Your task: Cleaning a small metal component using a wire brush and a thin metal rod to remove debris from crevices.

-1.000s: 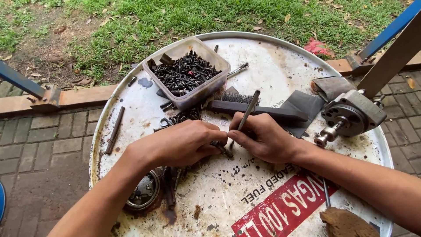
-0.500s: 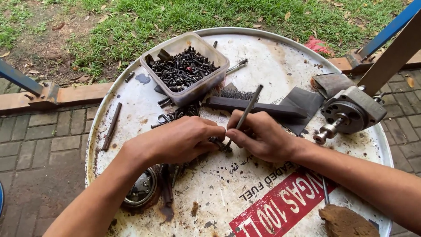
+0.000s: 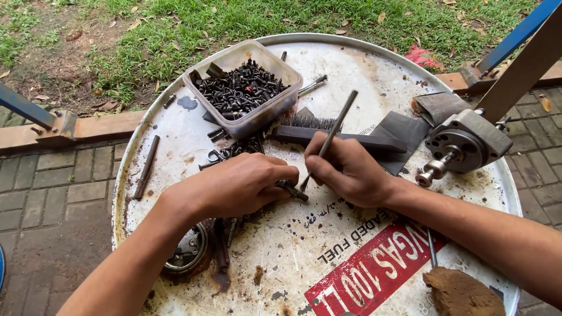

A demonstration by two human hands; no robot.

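My left hand (image 3: 240, 184) lies on the white drum lid (image 3: 328, 257) and pinches a small dark bolt (image 3: 293, 191) against it. My right hand (image 3: 348, 167) grips a thin metal rod (image 3: 333, 131) like a pencil, its lower tip down at the bolt and its upper end leaning up to the right. The two hands nearly touch at the lid's middle. Just behind the right hand lies a wire brush (image 3: 319, 131) with a dark handle.
A clear plastic tub (image 3: 243, 88) full of black bolts stands at the lid's back left. A grey metal pump part (image 3: 465, 143) sits at the right, a rusty rod (image 3: 146, 167) at the left, a round part (image 3: 187, 251) under my left forearm, a brown sponge (image 3: 462, 292) at the front right.
Both hands stay together at the bolt. The rod in my right hand has tilted a little; the view has shifted slightly.
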